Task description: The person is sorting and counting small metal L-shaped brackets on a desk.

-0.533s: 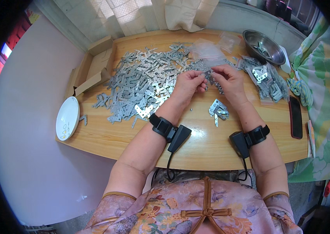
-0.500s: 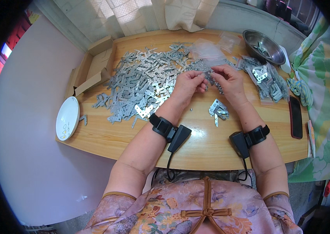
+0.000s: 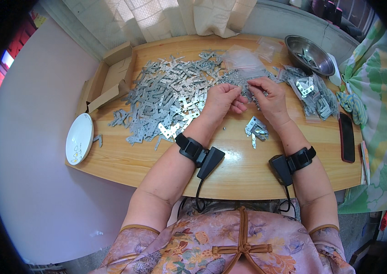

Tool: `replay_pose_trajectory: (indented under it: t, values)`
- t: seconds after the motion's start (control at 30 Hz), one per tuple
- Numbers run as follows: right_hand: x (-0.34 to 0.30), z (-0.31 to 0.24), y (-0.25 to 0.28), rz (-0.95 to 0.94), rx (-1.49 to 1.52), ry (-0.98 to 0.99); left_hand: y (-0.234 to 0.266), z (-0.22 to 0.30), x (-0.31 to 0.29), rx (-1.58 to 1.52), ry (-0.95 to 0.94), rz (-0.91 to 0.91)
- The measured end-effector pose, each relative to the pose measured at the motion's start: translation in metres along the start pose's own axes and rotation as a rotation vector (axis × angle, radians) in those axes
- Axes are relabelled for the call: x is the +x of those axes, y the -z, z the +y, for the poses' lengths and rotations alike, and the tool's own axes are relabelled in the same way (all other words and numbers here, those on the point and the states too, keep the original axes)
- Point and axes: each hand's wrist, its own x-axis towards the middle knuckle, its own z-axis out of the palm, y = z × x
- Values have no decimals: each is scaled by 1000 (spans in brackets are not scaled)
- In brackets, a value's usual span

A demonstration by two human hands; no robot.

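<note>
My left hand [image 3: 224, 98] hovers over the right edge of a large heap of flat silver L-shaped corner brackets [image 3: 170, 96]. Its thumb and forefinger press together, and what they hold, if anything, is too small to make out. A short gap away, my right hand [image 3: 270, 99] is pinched too, its fingertips above a pile of small screws [image 3: 234, 77]; I cannot make out anything in the pinch. Below both hands lies a small stack of brackets [image 3: 256, 128] on the wooden table [image 3: 180, 171]. One tiny metal piece [image 3: 224, 128] rests left of that stack.
Clear plastic bags [image 3: 243, 59] lie beyond my hands. Filled bags of brackets [image 3: 314, 98] and a steel bowl [image 3: 310, 55] are at the right, near a dark phone [image 3: 346, 137]. An open cardboard box [image 3: 111, 75] and a white dish [image 3: 79, 138] stand at the left.
My fingertips have drawn slightly apart, the right ones moving a little to the right. The lower fingers of my left hand have loosened. The bracket stack has not moved.
</note>
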Motion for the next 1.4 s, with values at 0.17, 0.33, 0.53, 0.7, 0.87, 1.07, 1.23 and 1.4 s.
replay_pose_trajectory:
  t: [0.17,0.33,0.53,0.7,0.87,1.07,1.23,1.4]
  values:
    - [0,3,1,-28,-67,116,3,-2,1,52,-25,9]
    - [1,-2,0,-14,-158,163,2,0,-1,35,-55,25]
    - [2,-5,1,-4,-329,311,2,-1,-1,40,-77,26]
    - [2,-6,1,5,-403,365,1,0,-1,51,-79,18]
    - [2,-7,1,-8,-357,312,-1,1,-2,127,-88,-3]
    - [1,-3,-2,4,-162,145,-1,2,-4,126,-120,-51]
    - [1,-4,-1,32,-183,182,-3,4,-5,112,-124,-56]
    - [2,-7,1,26,-214,202,-2,3,-5,117,-135,-67]
